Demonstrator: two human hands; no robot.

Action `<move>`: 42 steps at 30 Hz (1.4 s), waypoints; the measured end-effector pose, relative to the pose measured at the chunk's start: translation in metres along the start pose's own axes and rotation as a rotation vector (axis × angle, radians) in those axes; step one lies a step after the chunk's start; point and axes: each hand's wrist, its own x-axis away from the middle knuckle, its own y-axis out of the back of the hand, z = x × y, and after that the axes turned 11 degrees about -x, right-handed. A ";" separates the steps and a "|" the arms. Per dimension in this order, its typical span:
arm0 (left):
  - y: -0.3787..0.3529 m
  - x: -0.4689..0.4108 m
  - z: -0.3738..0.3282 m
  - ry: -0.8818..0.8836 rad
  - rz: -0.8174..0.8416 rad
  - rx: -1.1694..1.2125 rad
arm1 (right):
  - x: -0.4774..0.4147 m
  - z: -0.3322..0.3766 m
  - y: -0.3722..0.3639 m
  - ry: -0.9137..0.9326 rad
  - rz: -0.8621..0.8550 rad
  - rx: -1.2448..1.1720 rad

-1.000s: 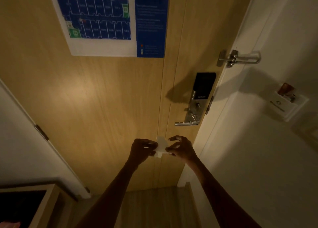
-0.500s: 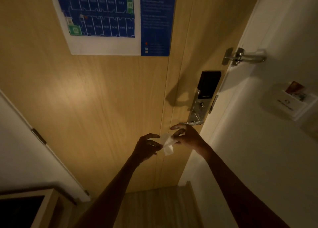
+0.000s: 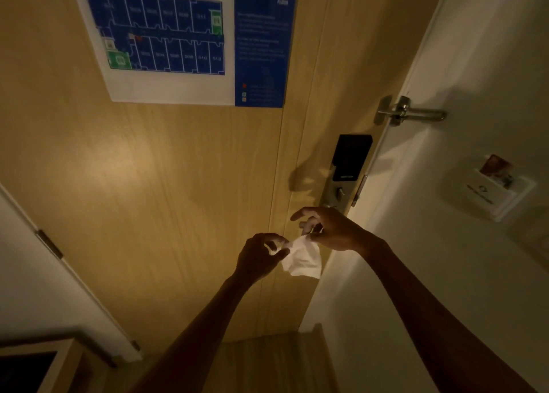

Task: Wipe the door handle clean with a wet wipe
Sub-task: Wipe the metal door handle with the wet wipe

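While both hands, left hand (image 3: 259, 259) and right hand (image 3: 332, 229), pinch it in their fingers, one crumpled white wet wipe (image 3: 303, 259) hangs below one lock plate (image 3: 341, 181).

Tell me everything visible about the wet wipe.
The wet wipe is a small white sheet, thin and soft-looking, crumpled and partly unfolded. It hangs in the air before the wooden door, below the lock plate. The left hand pinches its left edge and the right hand its top corner; the rest droops free.
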 end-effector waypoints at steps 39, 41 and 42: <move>-0.048 -0.050 -0.074 0.071 -0.118 -0.093 | 0.038 -0.138 0.037 -0.148 -0.696 -0.132; -0.047 -0.055 -0.068 0.076 -0.138 -0.106 | 0.035 -0.139 0.036 -0.141 -0.722 -0.143; -0.046 -0.058 -0.066 0.078 -0.146 -0.113 | 0.033 -0.138 0.036 -0.144 -0.737 -0.148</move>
